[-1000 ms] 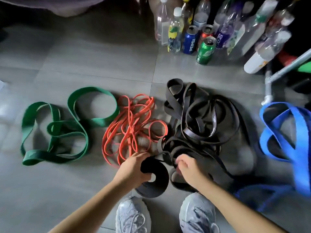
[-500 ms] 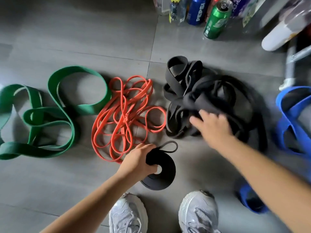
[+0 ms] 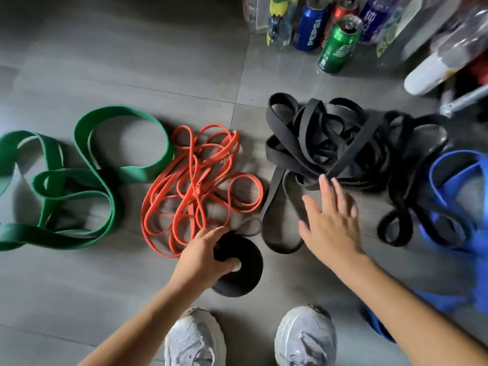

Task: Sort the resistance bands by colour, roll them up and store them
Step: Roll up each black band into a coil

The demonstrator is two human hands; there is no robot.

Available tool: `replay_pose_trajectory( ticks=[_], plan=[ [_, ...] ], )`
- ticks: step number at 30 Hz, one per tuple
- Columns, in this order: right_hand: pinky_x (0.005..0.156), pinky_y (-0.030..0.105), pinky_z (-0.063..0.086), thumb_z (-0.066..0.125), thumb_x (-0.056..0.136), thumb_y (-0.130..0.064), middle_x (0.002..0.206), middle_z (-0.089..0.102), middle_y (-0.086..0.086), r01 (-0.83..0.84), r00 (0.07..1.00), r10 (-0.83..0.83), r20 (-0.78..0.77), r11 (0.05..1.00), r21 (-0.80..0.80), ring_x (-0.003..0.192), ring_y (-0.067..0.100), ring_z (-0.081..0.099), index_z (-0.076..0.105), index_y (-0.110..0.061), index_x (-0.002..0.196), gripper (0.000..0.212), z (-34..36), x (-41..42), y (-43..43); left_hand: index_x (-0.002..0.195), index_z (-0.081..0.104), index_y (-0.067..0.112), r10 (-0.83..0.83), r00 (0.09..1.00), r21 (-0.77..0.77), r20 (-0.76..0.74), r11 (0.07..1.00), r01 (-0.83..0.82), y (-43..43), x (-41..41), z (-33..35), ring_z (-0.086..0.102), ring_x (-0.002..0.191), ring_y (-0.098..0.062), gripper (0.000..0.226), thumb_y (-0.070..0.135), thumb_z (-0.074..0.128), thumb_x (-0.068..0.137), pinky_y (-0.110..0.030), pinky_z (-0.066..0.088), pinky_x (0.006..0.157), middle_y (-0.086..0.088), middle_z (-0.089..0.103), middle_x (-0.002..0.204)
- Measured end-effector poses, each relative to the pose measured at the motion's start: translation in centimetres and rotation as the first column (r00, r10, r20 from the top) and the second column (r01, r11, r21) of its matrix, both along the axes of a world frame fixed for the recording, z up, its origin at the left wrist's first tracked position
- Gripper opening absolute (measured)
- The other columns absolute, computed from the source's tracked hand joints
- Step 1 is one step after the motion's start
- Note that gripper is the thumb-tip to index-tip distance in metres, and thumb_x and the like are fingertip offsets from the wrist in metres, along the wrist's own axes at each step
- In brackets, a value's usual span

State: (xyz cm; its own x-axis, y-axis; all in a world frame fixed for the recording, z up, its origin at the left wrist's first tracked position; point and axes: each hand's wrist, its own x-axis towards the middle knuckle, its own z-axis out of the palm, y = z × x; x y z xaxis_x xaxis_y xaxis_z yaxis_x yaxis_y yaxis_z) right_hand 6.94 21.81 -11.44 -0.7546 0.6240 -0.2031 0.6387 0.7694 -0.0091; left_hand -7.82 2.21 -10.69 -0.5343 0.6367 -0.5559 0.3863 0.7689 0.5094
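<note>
Grey tiled floor (image 3: 105,62), viewed from above, carrying four colour heaps in a row from left edge to right edge: green, orange, black, blue.

Largest heap, the black bands (image 3: 330,143): right of centre, wide straps tangled in loose loops, with one long loop trailing toward the near edge.

Wide green bands (image 3: 105,186): in open curves at the left edge, just beside the orange heap.

Wide blue bands (image 3: 462,180): at the right edge, partly overlapped by black loops and running down toward the near right corner.

Narrow orange bands (image 3: 190,186): tangled, between the green and the black.

Cluster of bottles (image 3: 422,35) at the far edge, right of centre, with a green can (image 3: 338,46) in front and a blue can (image 3: 311,27) just behind it.

Two pale shoes (image 3: 195,339) at the near edge, toes toward the heaps.

Blurred right hand (image 3: 330,223): palm down, fingers straight and spread, holding nothing, fingertips at the near rim of the black heap. Contact with the straps not discernible.

The left hand (image 3: 203,254): gripping the roll (image 3: 245,276), fingers curled over its far rim, thumb at its central hole.

Roll itself: a black band wound into a flat disc, just beyond the left shoe, between the orange heap and the trailing black loop, with a short loose tail looping out on the far side. Resting on the floor or lifted, not discernible.
</note>
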Motion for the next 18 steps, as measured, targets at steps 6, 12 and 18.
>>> replay_pose_trajectory(
  ticks=[6,12,18],
  plan=[
    [0.093,0.051,0.045,0.080,0.063,-0.018,0.148,0.031,0.014,-0.481,0.876,0.458,-0.148,0.846,-0.230,0.132,0.037,0.030,0.042,-0.030,0.136,0.084,-2.0,-6.1,-6.6,0.128,0.054,0.031,0.042,0.997,0.004,-0.065,0.999,-0.042,-4.9,-0.8,0.7,0.055,0.103,-0.015,0.068,0.021,0.075,0.065,-0.020,0.040,0.078,0.014,0.051,0.111],
    [0.102,0.072,-0.006,0.072,0.069,-0.055,0.152,-0.032,0.006,-0.746,0.550,0.827,0.118,0.550,-0.375,0.134,0.046,-0.031,0.004,-0.044,0.146,0.103,-3.9,-13.7,-9.6,0.118,0.060,0.036,0.244,0.966,-0.058,-0.089,0.967,-0.249,-10.3,-2.0,0.3,0.055,0.089,-0.010,0.061,0.020,0.076,0.062,-0.023,0.040,0.075,0.020,0.051,0.100],
    [0.105,0.071,0.004,0.058,0.084,-0.044,0.155,-0.023,0.001,-0.797,0.512,0.843,0.164,0.537,-0.275,0.135,0.046,-0.028,0.024,-0.045,0.141,0.067,-5.7,-15.3,-10.1,0.114,0.062,0.030,0.314,0.943,-0.067,-0.107,0.944,-0.322,-12.3,-4.0,-0.2,0.053,0.082,-0.011,0.058,0.030,0.071,0.057,-0.024,0.039,0.072,0.017,0.051,0.094]
  ],
)
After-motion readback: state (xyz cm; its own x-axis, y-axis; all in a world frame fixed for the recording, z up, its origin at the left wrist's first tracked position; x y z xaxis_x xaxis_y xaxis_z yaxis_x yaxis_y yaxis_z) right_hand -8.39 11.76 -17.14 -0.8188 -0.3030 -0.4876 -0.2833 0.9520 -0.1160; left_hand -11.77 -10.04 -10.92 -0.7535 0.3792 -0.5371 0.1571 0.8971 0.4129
